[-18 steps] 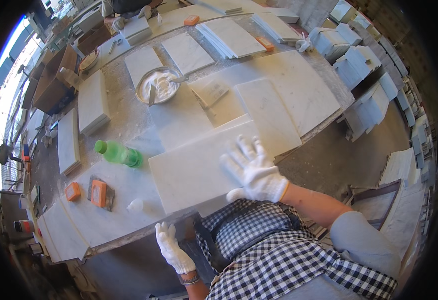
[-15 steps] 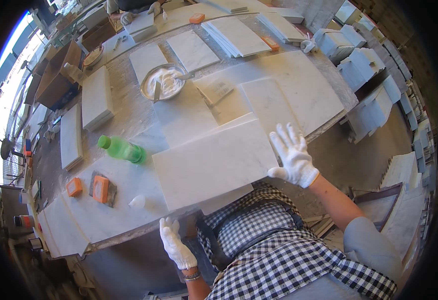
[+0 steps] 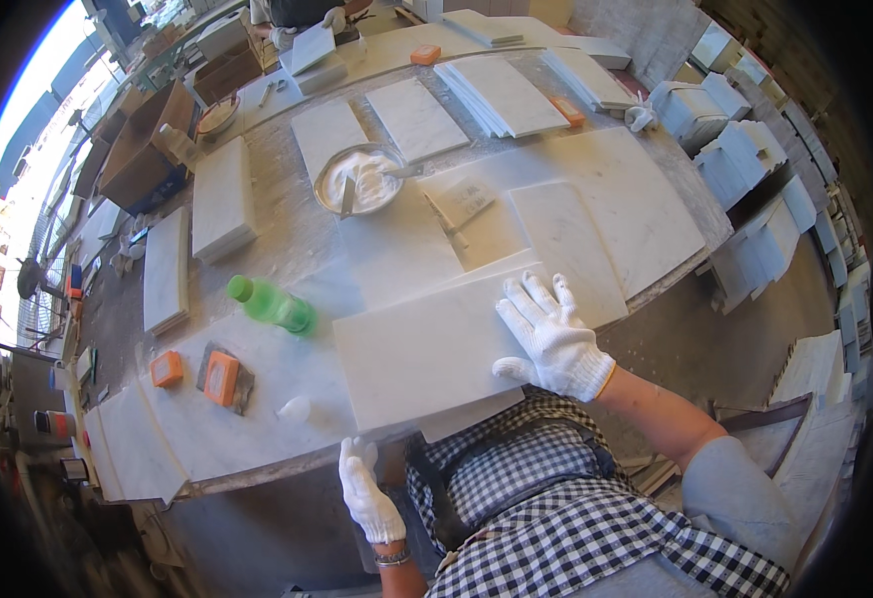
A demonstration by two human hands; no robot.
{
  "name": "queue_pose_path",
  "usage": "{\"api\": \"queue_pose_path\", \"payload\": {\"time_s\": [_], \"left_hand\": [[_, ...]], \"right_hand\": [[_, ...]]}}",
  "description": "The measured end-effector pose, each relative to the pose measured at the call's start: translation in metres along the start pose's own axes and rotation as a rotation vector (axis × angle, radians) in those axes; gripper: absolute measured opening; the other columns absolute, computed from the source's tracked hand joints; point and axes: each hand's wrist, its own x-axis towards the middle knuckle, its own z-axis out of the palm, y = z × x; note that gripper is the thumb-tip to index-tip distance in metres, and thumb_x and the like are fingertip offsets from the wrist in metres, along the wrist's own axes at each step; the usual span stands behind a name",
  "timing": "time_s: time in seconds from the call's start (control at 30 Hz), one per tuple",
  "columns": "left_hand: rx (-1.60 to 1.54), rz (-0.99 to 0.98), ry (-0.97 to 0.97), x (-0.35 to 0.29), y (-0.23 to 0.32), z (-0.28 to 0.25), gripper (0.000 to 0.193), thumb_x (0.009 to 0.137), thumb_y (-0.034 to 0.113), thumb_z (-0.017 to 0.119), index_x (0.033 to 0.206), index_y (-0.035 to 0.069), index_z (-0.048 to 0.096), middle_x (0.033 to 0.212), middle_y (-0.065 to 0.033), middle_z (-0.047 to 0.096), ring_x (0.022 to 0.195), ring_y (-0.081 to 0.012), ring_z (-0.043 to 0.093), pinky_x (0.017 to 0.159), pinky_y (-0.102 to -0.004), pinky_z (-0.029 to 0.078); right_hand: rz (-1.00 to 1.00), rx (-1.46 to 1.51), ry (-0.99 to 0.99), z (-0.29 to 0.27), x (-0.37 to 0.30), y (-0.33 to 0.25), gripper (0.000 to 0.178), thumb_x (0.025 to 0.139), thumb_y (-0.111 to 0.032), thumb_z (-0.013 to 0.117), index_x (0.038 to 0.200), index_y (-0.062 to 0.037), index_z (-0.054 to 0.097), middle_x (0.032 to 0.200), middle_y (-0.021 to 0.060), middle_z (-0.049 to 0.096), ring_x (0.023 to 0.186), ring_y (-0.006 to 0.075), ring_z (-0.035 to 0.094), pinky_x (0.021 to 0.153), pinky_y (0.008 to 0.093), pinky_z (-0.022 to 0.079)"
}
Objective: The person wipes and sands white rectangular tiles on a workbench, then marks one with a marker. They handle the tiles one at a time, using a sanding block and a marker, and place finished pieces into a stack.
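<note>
A pale, grey-veined marble tile [image 3: 426,344] lies on the table at its near edge, on top of other pale slabs that stick out below it. My right hand [image 3: 551,339], in a white knit glove, rests on the tile's right end with the fingers spread. Below the tile's near left corner, my left hand [image 3: 368,493], gloved too, is raised beside the table edge. Its fingers point up, stretched out and holding nothing. Left of the tile, a green plastic bottle [image 3: 275,305] lies tipped over. A small white bulb-shaped piece [image 3: 295,410] sits nearer the edge.
Orange blocks [image 3: 221,378] lie at the left. Beyond the tile stands a bowl of white paste [image 3: 361,164] with spreading blades in it. Stacked tiles [image 3: 504,92] line the far side, where another person's gloved hand [image 3: 334,20] works. More stone pieces [image 3: 740,159] stand at the right.
My right hand has moved left, from beside the tile's right edge onto its surface. My left hand stays near the table edge. The whole view has shifted slightly.
</note>
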Motion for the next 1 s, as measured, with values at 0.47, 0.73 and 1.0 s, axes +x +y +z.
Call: {"api": "queue_pose_path", "payload": {"time_s": [0.47,0.73,1.0], "left_hand": [[-0.041,-0.040,-0.004,0.007,-0.011,-0.008,0.054,0.109,0.036,0.039,0.145,-0.004,0.044,0.139,-0.0218,0.056,0.127,-0.0329,0.056,0.110,-0.0432,0.042],[-0.060,-0.033,0.001,0.005,-0.010,-0.004,0.051,0.109,0.032,0.042,0.143,-0.005,0.046,0.137,-0.0207,0.058,0.125,-0.0298,0.058,0.108,-0.0407,0.043],[-0.044,-0.023,0.016,0.000,-0.012,-0.010,0.048,0.109,0.029,0.042,0.141,-0.005,0.049,0.137,-0.0196,0.059,0.125,-0.0261,0.057,0.108,-0.0378,0.043]], "right_hand": [[-0.296,0.131,-0.025,-0.002,0.036,-0.060,0.077,0.080,-0.055,0.072,0.133,-0.0017,0.055,0.143,0.0230,0.048,0.139,0.0427,0.036,0.113,0.0658,0.023],[-0.339,0.215,-0.113,-0.013,0.026,-0.067,0.077,0.081,-0.059,0.069,0.132,-0.0020,0.059,0.144,0.0196,0.050,0.138,0.0442,0.040,0.111,0.0679,0.026],[0.183,-0.138,-0.038,0.009,0.029,-0.004,0.094,0.086,-0.068,0.057,0.145,0.0044,0.043,0.154,0.0261,0.037,0.146,0.0447,0.028,0.116,0.0654,0.018]]}}
